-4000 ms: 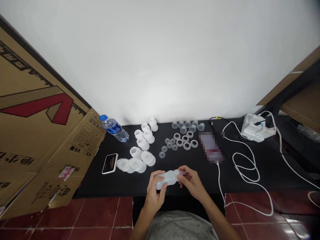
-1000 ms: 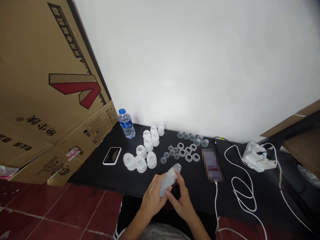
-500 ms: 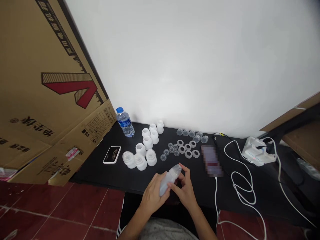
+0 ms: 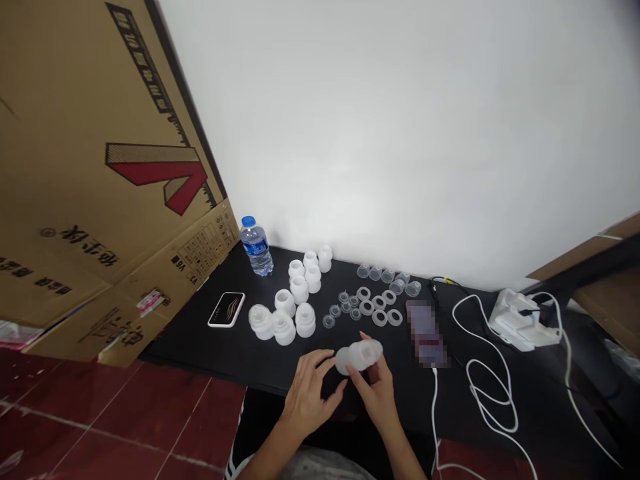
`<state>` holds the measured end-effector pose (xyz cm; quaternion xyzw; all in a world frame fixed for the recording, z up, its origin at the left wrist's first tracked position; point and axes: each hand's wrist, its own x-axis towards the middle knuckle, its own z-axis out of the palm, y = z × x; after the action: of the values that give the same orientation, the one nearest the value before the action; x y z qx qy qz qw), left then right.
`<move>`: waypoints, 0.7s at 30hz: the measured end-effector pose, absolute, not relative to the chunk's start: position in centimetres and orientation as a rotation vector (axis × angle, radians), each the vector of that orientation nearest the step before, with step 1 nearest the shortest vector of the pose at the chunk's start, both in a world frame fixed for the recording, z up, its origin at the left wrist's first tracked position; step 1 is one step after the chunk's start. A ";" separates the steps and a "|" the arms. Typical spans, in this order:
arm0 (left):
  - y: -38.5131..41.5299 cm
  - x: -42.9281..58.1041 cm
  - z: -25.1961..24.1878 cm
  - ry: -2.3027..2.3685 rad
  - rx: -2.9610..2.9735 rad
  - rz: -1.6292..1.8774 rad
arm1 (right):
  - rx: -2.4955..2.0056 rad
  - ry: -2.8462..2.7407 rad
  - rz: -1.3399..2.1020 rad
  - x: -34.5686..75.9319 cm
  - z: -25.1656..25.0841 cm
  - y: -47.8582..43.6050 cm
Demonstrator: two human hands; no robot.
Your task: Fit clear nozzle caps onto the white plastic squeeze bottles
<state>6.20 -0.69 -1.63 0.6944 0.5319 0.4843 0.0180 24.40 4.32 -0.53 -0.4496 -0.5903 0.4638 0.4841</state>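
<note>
Above the near side of the black tabletop [image 4: 220, 350] — translucent white plastic bottle [image 4: 354, 357] pinched in right hand [image 4: 375, 388], long axis roughly sideways; left hand [image 4: 306, 392], fingers spread, beside its left end — touch unclear.

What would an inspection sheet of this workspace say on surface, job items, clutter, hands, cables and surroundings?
Surface: black table against a white wall.
Job items: one held bottle; white bottles, clear caps, rings and small discs grouped on the table.
Clutter: water bottle, white-edged flat device, phone, white plug block.
Hands: right hand grips the held bottle; left hand open beside it, contact unclear.
Cables: white cables loop at the right; one meets the phone's near end.
Surroundings: cardboard box at left, red tiled floor.
</note>
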 end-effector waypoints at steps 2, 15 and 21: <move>-0.9 6.3 -1.6 1.621 2.148 1.553 | -1.143 -1.575 1.036 24.3 0.1 4.8; -2.1 6.0 -3.2 1.487 2.336 1.547 | -1.003 -1.955 1.281 18.5 1.2 7.5; -1.9 5.9 -2.9 1.475 2.283 1.508 | -0.975 -1.883 1.213 17.5 -0.2 7.6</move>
<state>5.90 -1.94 -2.86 0.7344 0.4744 0.4851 0.0168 17.52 7.62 -0.24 -0.3748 -0.7244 0.4664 0.3423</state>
